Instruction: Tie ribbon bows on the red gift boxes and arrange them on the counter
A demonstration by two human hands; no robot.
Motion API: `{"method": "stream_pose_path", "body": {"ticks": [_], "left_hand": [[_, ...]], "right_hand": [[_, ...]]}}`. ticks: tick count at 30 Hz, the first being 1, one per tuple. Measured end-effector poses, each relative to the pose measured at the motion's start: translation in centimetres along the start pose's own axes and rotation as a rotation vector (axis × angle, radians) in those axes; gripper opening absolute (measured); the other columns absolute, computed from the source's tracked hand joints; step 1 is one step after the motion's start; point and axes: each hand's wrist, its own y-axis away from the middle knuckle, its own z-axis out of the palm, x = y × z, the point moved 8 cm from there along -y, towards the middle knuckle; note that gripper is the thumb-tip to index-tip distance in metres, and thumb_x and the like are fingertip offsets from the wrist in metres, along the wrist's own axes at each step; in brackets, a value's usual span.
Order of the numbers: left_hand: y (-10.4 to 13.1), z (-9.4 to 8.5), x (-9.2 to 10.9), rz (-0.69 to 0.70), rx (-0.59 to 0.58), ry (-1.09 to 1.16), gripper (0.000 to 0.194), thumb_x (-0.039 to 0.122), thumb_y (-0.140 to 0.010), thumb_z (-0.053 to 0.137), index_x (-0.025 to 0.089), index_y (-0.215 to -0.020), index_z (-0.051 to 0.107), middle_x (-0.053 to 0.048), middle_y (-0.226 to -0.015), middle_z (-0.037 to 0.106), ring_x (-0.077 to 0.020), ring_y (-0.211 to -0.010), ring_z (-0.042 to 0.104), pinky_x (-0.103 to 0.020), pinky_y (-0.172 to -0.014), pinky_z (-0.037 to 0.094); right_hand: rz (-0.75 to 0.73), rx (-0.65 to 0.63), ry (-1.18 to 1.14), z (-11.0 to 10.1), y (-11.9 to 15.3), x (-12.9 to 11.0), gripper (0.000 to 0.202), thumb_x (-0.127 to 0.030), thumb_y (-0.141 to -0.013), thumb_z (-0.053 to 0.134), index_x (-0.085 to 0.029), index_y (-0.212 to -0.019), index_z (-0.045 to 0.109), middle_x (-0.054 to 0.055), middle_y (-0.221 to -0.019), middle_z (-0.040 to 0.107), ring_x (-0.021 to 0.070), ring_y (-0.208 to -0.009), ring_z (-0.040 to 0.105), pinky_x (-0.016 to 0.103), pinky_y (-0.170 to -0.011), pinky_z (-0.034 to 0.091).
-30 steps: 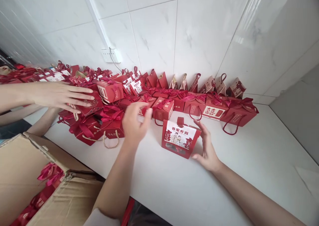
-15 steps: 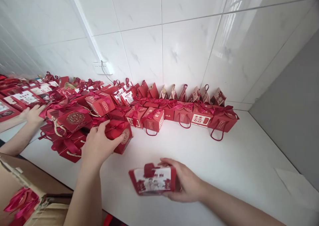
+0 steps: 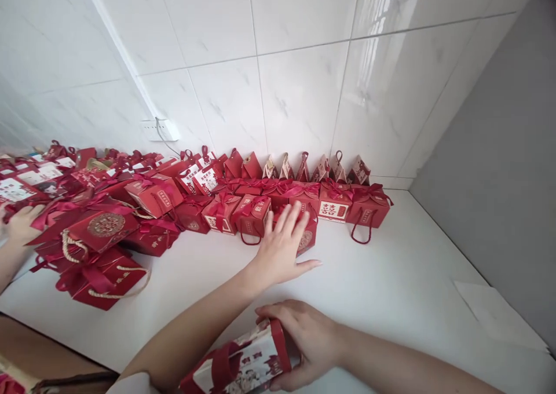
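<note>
Right hand grips a printed gift box, left hand is open at another

Nearest, at the near edge of the surface (image 3: 391, 307), the right hand (image 3: 310, 339) holds a red-and-white printed gift box (image 3: 249, 359). Its fingers are closed around the right end of this box, which is tilted. To the left, beyond the near edge, there is a brown cardboard carton (image 3: 43, 345), only partly visible.

Farther in, the left hand (image 3: 278, 255) is open, with the fingers spread and the thumb apart. It is in front of a red box with a round emblem (image 3: 308, 237), and covers part of it; I cannot tell whether they touch.

Toward the left edge lies a pile of red boxes, among them one with a beige rope handle (image 3: 108, 278). Beside the pile is a co-worker's hand (image 3: 24, 223).

Behind, a row of ribbon-tied red boxes (image 3: 334, 205) reaches nearly to the far right corner. At the far edge, small peaked boxes (image 3: 359, 171) stand along the tiled wall (image 3: 299, 98), which carries a white socket (image 3: 152, 130).
</note>
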Motion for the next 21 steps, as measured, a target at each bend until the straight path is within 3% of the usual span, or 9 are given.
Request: {"method": "stream_pose_path", "body": {"ticks": [2, 4, 6, 9, 12, 15, 19, 21], "left_hand": [[0.0, 1.6, 1.5, 0.254, -0.091, -0.015, 0.062, 0.041, -0.093, 0.058, 0.022, -0.149, 0.041, -0.010, -0.155, 0.042, -0.0316, -0.149, 0.027, -0.057, -0.122, 0.021], [-0.4, 3.2, 1.2, 0.302, -0.120, -0.067, 0.042, 0.019, -0.097, 0.046, 0.022, -0.137, 0.056, -0.006, -0.142, 0.059, -0.0292, -0.147, 0.032, -0.053, -0.123, 0.024], [-1.6, 4.4, -0.3, 0.152, -0.077, -0.165, 0.042, 0.008, -0.094, 0.040, 0.016, -0.128, 0.064, -0.009, -0.137, 0.062, -0.0347, -0.146, 0.034, -0.057, -0.121, 0.027], [-3.6, 5.7, -1.8, -0.059, -0.018, -0.290, 0.041, 0.005, -0.090, 0.043, 0.007, -0.124, 0.067, -0.018, -0.136, 0.060, -0.0443, -0.143, 0.034, -0.066, -0.118, 0.026], [-5.3, 6.3, -1.9, -0.122, -0.018, -0.323, 0.037, 0.010, -0.089, 0.047, 0.005, -0.118, 0.070, -0.021, -0.130, 0.063, -0.0474, -0.141, 0.035, -0.071, -0.118, 0.018], [-6.0, 5.8, -1.9, -0.121, 0.006, -0.281, 0.035, 0.020, -0.091, 0.053, 0.005, -0.117, 0.069, -0.023, -0.136, 0.058, -0.0467, -0.142, 0.034, -0.072, -0.118, 0.013], [-4.6, 3.2, -1.0, 0.162, 0.112, -0.022, 0.042, 0.024, -0.093, 0.053, 0.021, -0.135, 0.058, -0.015, -0.156, 0.040, -0.0339, -0.147, 0.031, -0.072, -0.118, 0.000], [-3.2, 1.4, -2.1, 0.199, 0.195, 0.252, 0.035, 0.026, -0.095, 0.052, 0.027, -0.127, 0.064, -0.009, -0.149, 0.051, -0.0281, -0.142, 0.043, -0.064, -0.122, 0.006]], "right_hand": [[0.001, 0.022, 0.010, -0.1, -0.1, 0.2, 0.100, -0.068, -0.065, 0.073, -0.018, -0.142, 0.033, 0.014, -0.118, 0.069, 0.0280, -0.097, 0.071, 0.037, -0.089, 0.054], [-0.013, 0.064, 0.015, -0.4, -0.2, 0.0, 0.101, -0.069, -0.063, 0.073, -0.019, -0.141, 0.034, 0.012, -0.115, 0.071, 0.0274, -0.093, 0.072, 0.037, -0.086, 0.055], [-0.042, 0.096, 0.025, -0.8, -0.3, -0.3, 0.099, -0.069, -0.064, 0.073, -0.019, -0.141, 0.035, 0.011, -0.111, 0.072, 0.0264, -0.089, 0.073, 0.036, -0.083, 0.056], [-0.081, 0.117, 0.040, -1.2, -0.5, -0.9, 0.097, -0.069, -0.065, 0.072, -0.020, -0.140, 0.035, 0.009, -0.108, 0.073, 0.0247, -0.083, 0.073, 0.034, -0.079, 0.057], [-0.096, 0.144, 0.057, -1.6, -0.6, -1.1, 0.094, -0.070, -0.066, 0.070, -0.020, -0.138, 0.036, 0.008, -0.106, 0.073, 0.0237, -0.080, 0.073, 0.034, -0.077, 0.057], [-0.104, 0.201, 0.068, -2.3, -0.6, -1.2, 0.091, -0.067, -0.068, 0.069, -0.020, -0.139, 0.037, 0.009, -0.104, 0.073, 0.0240, -0.080, 0.073, 0.034, -0.076, 0.058], [-0.071, 0.335, 0.038, -4.3, 0.0, -0.9, 0.087, -0.060, -0.071, 0.069, -0.021, -0.141, 0.034, 0.011, -0.108, 0.070, 0.0252, -0.088, 0.071, 0.036, -0.077, 0.058], [0.020, 0.467, -0.040, -6.0, 0.5, 0.0, 0.080, -0.054, -0.075, 0.070, -0.022, -0.139, 0.034, 0.013, -0.116, 0.067, 0.0266, -0.098, 0.069, 0.039, -0.083, 0.058]]}}
